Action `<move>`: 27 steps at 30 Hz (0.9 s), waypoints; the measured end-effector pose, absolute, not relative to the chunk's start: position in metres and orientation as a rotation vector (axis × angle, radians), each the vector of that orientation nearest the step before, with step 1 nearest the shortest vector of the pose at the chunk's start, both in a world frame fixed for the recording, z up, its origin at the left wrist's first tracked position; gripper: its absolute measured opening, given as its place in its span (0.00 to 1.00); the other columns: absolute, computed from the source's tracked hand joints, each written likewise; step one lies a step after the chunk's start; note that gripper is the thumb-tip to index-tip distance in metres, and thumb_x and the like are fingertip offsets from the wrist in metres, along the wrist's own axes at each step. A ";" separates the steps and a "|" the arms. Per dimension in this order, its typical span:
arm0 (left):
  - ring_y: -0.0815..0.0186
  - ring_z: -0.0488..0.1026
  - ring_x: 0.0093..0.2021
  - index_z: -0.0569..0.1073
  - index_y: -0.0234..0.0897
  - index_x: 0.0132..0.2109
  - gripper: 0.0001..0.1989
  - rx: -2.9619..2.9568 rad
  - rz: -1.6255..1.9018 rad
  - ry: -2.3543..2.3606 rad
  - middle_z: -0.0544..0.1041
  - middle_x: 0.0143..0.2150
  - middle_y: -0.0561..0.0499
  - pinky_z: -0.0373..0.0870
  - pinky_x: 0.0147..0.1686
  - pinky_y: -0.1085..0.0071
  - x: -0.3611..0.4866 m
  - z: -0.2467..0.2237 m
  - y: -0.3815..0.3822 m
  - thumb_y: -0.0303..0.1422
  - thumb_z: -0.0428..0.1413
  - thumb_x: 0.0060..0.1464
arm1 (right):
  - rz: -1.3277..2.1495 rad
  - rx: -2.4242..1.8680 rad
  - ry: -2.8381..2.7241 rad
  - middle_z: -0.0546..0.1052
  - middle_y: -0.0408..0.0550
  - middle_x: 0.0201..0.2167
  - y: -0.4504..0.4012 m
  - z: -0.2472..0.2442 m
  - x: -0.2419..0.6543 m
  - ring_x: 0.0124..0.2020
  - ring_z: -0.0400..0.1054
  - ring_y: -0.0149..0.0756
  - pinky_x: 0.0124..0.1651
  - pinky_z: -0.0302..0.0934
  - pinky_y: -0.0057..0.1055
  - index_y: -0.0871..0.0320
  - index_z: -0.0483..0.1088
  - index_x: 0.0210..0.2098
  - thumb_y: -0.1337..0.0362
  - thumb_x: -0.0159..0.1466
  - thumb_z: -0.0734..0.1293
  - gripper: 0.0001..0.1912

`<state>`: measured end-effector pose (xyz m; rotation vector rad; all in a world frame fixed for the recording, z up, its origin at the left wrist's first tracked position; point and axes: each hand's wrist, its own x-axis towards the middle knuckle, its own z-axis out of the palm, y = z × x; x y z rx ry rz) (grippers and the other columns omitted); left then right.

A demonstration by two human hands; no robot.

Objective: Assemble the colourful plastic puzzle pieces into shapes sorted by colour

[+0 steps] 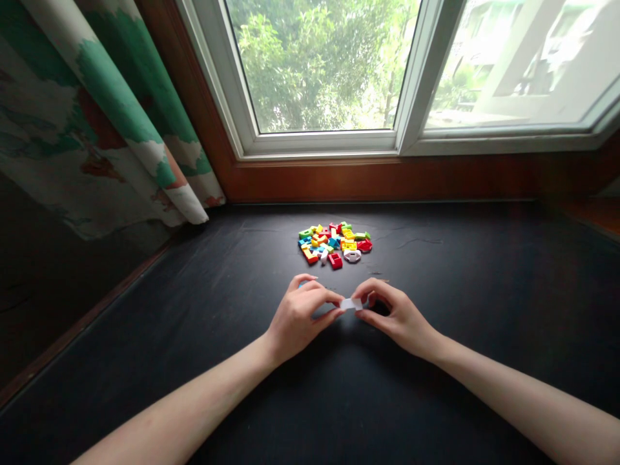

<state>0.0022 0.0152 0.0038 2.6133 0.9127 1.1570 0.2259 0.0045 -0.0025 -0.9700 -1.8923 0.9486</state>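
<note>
Between my two hands is a small white rectangular piece point(351, 304), its kind too small to make out. My left hand point(304, 314) pinches its left end between thumb and finger. At the other end, my right hand point(387, 313) grips it in the same way. A bit of blue point(303, 283) shows behind the fingers of my left hand; most of it is hidden. Just beyond both hands lies a loose pile of colourful plastic toy blocks point(334, 243), in red, yellow, green, blue, orange and white.
The pile rests on a black surface point(460, 271) that runs up to a wooden sill point(320, 181) under a white-framed window point(329, 145). A patterned curtain point(130, 123) hangs at the left, its lower edge reaching the surface.
</note>
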 end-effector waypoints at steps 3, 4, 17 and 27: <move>0.67 0.77 0.31 0.76 0.38 0.40 0.02 2.633 1.176 0.910 0.83 0.34 0.55 0.62 0.51 0.62 0.002 0.004 0.015 0.31 0.59 0.61 | 0.960 -0.961 -1.890 0.75 0.44 0.38 0.005 -0.003 0.227 0.38 0.67 0.35 0.42 0.61 0.31 0.55 0.71 0.41 0.65 0.64 0.70 0.06; 0.67 0.77 0.32 0.76 0.38 0.40 0.02 2.639 1.181 0.905 0.83 0.33 0.55 0.62 0.51 0.62 0.003 0.005 0.015 0.31 0.59 0.61 | 0.965 -0.956 -1.890 0.75 0.44 0.38 0.005 -0.003 0.227 0.38 0.67 0.36 0.42 0.61 0.32 0.55 0.71 0.41 0.65 0.64 0.70 0.06; 0.67 0.78 0.33 0.75 0.39 0.42 0.02 2.622 1.182 0.866 0.83 0.36 0.55 0.62 0.51 0.62 0.002 0.004 0.014 0.28 0.60 0.61 | 1.023 -0.940 -1.825 0.72 0.43 0.36 0.004 -0.004 0.225 0.35 0.66 0.33 0.39 0.62 0.30 0.55 0.68 0.41 0.67 0.64 0.69 0.07; 0.67 0.78 0.33 0.73 0.38 0.40 0.05 2.592 1.193 0.873 0.82 0.35 0.56 0.62 0.52 0.62 0.002 0.002 0.015 0.27 0.62 0.58 | 1.034 -0.925 -1.782 0.72 0.43 0.36 0.005 -0.007 0.225 0.34 0.66 0.33 0.38 0.63 0.30 0.54 0.67 0.41 0.67 0.63 0.70 0.08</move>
